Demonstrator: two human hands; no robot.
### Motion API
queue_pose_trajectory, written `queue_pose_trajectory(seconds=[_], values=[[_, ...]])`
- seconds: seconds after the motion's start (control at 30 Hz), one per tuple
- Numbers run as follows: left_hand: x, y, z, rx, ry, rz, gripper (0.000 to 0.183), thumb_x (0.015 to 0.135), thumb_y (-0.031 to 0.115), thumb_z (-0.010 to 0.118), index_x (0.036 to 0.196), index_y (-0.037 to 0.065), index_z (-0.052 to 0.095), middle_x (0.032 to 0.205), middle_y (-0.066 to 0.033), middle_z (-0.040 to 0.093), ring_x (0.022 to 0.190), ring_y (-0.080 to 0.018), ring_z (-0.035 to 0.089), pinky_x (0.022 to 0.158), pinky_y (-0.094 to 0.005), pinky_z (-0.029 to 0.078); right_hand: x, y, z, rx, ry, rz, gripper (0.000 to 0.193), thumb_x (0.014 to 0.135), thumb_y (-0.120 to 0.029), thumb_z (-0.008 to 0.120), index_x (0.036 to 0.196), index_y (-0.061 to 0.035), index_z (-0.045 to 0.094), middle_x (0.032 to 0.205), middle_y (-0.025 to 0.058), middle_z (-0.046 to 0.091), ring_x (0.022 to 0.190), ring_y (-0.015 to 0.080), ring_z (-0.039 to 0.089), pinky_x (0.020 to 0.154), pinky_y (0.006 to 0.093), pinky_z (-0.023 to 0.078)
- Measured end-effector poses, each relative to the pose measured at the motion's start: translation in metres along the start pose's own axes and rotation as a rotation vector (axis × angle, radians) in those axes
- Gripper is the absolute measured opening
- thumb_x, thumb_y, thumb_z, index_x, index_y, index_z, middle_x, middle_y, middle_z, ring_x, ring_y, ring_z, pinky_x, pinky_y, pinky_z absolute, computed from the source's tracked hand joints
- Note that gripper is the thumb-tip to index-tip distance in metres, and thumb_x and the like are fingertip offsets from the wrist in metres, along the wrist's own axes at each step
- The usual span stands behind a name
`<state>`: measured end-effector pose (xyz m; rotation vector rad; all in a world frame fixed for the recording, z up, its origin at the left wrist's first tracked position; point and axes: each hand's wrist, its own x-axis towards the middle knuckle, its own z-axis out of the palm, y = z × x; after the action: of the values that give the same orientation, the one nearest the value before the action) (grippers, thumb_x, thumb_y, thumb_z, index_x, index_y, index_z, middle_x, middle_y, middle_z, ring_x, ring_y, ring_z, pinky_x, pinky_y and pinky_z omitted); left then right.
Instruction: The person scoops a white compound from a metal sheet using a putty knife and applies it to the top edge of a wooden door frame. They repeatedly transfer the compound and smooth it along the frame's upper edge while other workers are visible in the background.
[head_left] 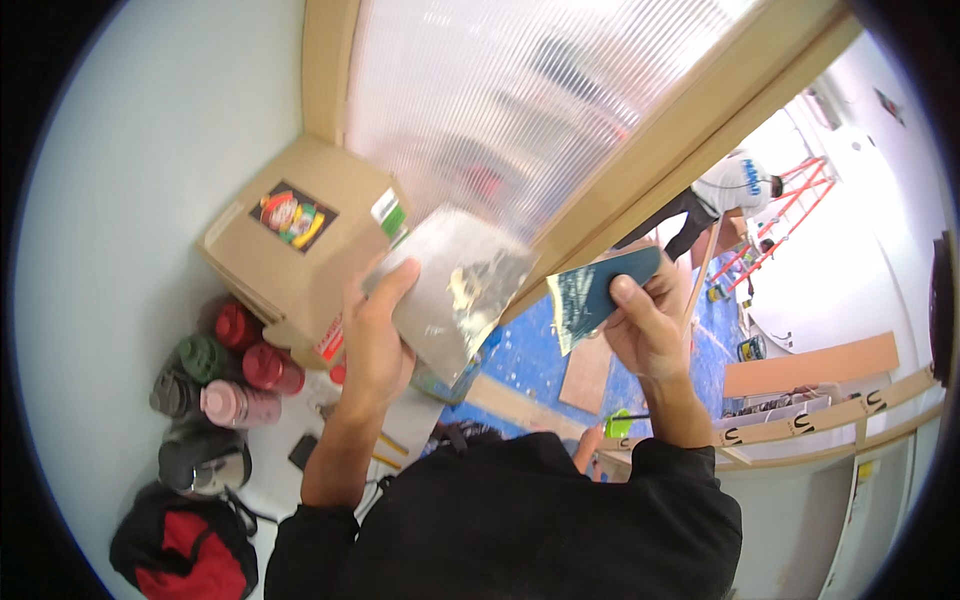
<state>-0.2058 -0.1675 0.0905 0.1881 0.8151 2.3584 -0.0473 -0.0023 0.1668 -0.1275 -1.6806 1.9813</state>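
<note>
My left hand [378, 345] is closed on a flat grey plate [420, 290], its thumb lying across the top face. Cream-coloured putty [463, 292] is smeared over the plate's right part and edge. My right hand [650, 325] pinches a dark teal putty spreader [600, 283] between thumb and fingers. Streaks of the same putty coat the spreader's left end. Plate and spreader are held up at about the same height, with a small gap between them. The undersides of both tools and some of my fingers are hidden.
Left of me are a cardboard box [300, 235], several drink bottles [240, 402] and a red-and-black bag [190, 550]. A wooden frame [690, 135] holds a ribbed translucent panel [450, 120]. Blue sheeting [520, 350] covers the floor; a co-worker [730, 185] bends near an orange ladder [790, 215].
</note>
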Motion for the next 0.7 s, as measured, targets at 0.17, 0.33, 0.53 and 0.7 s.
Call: queue_pose_trajectory(seconds=[0.17, 0.33, 0.53, 0.7], values=[[0.013, -0.015, -0.013, -0.065, 0.086, -0.085, 0.036, 0.083, 0.006, 0.060, 0.117, 0.002, 0.048, 0.107, -0.0124, 0.057, 0.096, -0.0242, 0.059, 0.084, -0.0368, 0.050, 0.032, -0.032, 0.032, 0.016, 0.012, -0.162, 0.020, 0.082, 0.005, 0.065, 0.099, 0.0013, 0.055, 0.095, 0.0130, 0.064, 0.081, 0.0178, 0.063, 0.069, 0.0290, 0.053], [0.027, -0.025, -0.011, -0.163, -0.054, -0.102, 0.038, 0.083, 0.006, 0.060, 0.118, 0.003, 0.048, 0.107, -0.0110, 0.057, 0.095, -0.0230, 0.059, 0.082, -0.0346, 0.050, 0.096, -0.126, 0.062, -1.043, 0.135, -1.230, 0.020, 0.073, 0.011, 0.069, 0.091, 0.0040, 0.064, 0.087, 0.0124, 0.065, 0.079, 0.0179, 0.063, 0.069, 0.0273, 0.050], [0.050, -0.059, -0.016, -0.199, -0.185, -0.294, 0.039, 0.082, 0.012, 0.062, 0.114, -0.008, 0.052, 0.104, -0.0178, 0.061, 0.094, -0.0303, 0.062, 0.080, -0.0394, 0.051, 0.219, -0.239, 0.097, -1.701, 0.239, -2.002, 0.050, 0.064, 0.006, 0.071, 0.112, -0.0079, 0.066, 0.106, 0.0104, 0.063, 0.094, 0.0258, 0.064, 0.078, 0.0351, 0.054], [0.069, -0.088, -0.026, -0.058, -0.188, -0.308, 0.032, 0.084, 0.012, 0.060, 0.109, -0.008, 0.057, 0.097, -0.0168, 0.065, 0.084, -0.0278, 0.064, 0.074, -0.0363, 0.052, 0.301, -0.294, 0.098, -1.916, 0.255, -2.152, 0.052, 0.060, 0.002, 0.074, 0.110, -0.0057, 0.065, 0.094, 0.0082, 0.060, 0.085, 0.0236, 0.060, 0.073, 0.0343, 0.055]])
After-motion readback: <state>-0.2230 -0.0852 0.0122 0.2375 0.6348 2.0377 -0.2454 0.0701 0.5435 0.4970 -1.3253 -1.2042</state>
